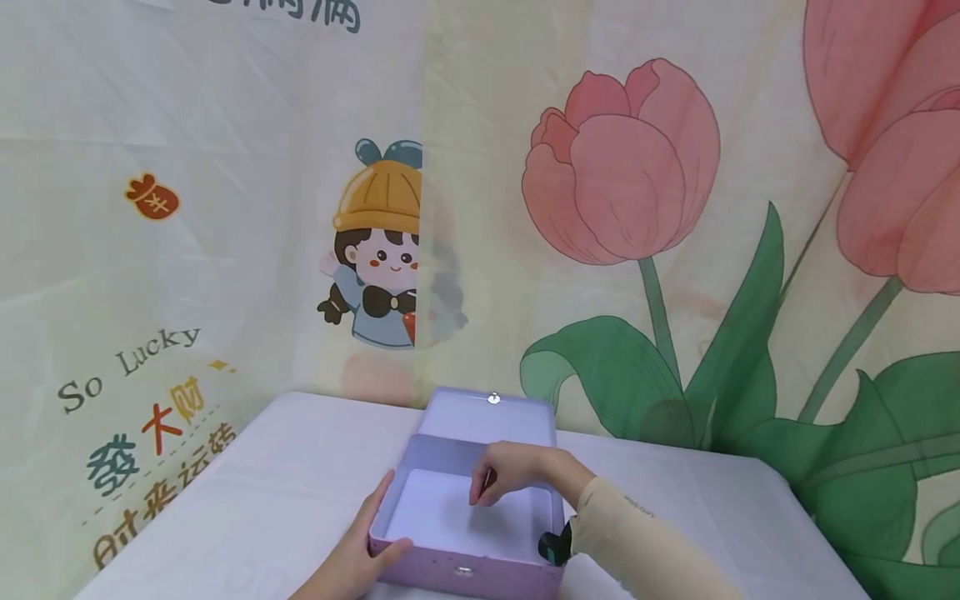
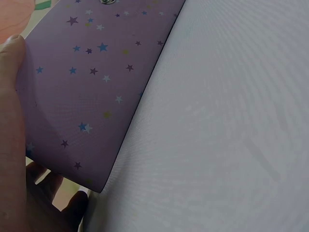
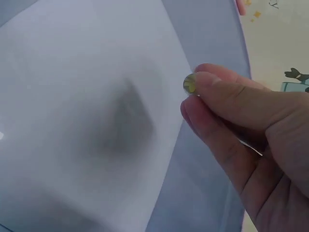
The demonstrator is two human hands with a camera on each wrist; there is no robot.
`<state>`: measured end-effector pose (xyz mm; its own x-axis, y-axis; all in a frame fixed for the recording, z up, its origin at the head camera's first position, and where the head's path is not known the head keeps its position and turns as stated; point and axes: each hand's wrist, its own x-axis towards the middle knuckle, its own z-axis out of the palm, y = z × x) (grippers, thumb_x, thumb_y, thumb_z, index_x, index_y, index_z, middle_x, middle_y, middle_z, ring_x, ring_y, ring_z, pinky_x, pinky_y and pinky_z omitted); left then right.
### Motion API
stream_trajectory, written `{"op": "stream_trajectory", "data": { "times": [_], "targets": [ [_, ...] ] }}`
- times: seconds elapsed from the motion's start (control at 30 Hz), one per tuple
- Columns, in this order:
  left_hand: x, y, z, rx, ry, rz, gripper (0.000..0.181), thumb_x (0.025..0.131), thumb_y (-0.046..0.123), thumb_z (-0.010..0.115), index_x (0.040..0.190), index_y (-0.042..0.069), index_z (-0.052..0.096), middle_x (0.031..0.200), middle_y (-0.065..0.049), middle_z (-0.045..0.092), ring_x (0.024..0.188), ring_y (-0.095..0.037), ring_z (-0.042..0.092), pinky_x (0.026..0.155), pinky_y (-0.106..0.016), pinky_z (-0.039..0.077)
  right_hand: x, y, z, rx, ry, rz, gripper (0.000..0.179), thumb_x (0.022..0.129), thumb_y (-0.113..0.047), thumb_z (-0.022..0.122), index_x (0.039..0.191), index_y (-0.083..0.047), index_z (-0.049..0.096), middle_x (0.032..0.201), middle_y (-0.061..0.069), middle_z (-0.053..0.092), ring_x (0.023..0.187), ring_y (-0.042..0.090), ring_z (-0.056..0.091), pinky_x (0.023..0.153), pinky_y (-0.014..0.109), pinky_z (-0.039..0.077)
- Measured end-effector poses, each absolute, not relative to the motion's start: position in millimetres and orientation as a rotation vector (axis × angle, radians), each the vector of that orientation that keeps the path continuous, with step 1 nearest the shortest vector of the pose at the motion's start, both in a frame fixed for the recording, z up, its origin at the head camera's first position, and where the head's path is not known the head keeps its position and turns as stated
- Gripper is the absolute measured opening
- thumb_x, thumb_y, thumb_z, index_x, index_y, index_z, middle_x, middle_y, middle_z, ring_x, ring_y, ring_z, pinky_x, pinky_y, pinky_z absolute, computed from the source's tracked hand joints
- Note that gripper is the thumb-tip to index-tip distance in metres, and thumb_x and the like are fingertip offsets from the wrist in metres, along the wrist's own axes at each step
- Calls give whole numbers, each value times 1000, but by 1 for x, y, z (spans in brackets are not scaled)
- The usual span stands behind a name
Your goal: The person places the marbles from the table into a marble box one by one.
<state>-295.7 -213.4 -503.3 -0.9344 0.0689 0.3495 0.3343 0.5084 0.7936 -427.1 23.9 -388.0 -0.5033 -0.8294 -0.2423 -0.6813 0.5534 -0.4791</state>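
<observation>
A purple box [image 1: 431, 567] stands on the table with its lid [image 1: 487, 421] swung open at the back. Small stars dot its outer wall [image 2: 96, 96] in the left wrist view. My left hand [image 1: 358, 542] holds the box at its front left corner, thumb over the front rim and fingers along the left side. Above the pale inner floor, my right hand [image 1: 508, 471] pinches a small clear marble [image 3: 189, 84] with yellow-green inside. Thumb and fingertips cover part of the marble, which is hidden in the head view.
A white cloth covers the table [image 1: 300, 467]. Behind it hangs a printed backdrop [image 1: 480, 167] with tulips and a cartoon figure. A small metal clasp [image 1: 464, 572] sits on the box's front, and a black device [image 1: 555, 547] is strapped at the right wrist.
</observation>
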Motion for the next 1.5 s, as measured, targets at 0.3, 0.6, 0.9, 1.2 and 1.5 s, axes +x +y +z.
{"op": "stream_trajectory", "data": {
  "times": [0.3, 0.6, 0.9, 1.2, 1.5],
  "targets": [
    [-295, -209, -504, -331, -2502, -1444, 91, 86, 26, 66, 154, 21, 6, 155, -24, 17, 137, -51, 23, 101, -67, 29, -431, 22, -398, -1256, 2408, -231, 5, 81, -11, 74, 81, -16, 75, 79, -9, 70, 71, -2, 57, 68, 15, 47],
    [-293, -207, -502, -317, -2504, -1502, 90, 87, 26, 65, 154, 25, 6, 156, -22, 16, 137, -51, 23, 100, -67, 30, -433, 21, -401, -1194, 2433, -117, 9, 81, -14, 74, 79, -23, 73, 76, -15, 66, 71, -1, 57, 69, 17, 47],
    [-292, -209, -503, -299, -2492, -1557, 88, 87, 26, 64, 154, 26, 7, 155, -22, 17, 136, -51, 25, 100, -66, 32, -432, 21, -404, -1165, 2416, -100, 10, 81, -13, 74, 79, -23, 72, 78, -14, 66, 72, -1, 57, 70, 18, 47],
    [-291, -208, -504, -274, -2467, -1579, 88, 87, 26, 65, 154, 22, 8, 151, -23, 23, 132, -47, 34, 98, -62, 37, -431, 17, -407, -1149, 2421, -49, 10, 81, -14, 75, 78, -24, 72, 76, -16, 65, 72, 0, 56, 70, 19, 46],
    [-293, -211, -503, -277, -2464, -1586, 88, 87, 26, 64, 154, 24, 8, 151, -24, 22, 133, -48, 33, 99, -63, 36, -435, 16, -413, -1163, 2414, -44, 12, 80, -14, 75, 78, -25, 72, 75, -16, 64, 72, 0, 56, 70, 19, 46]
  ]
}}
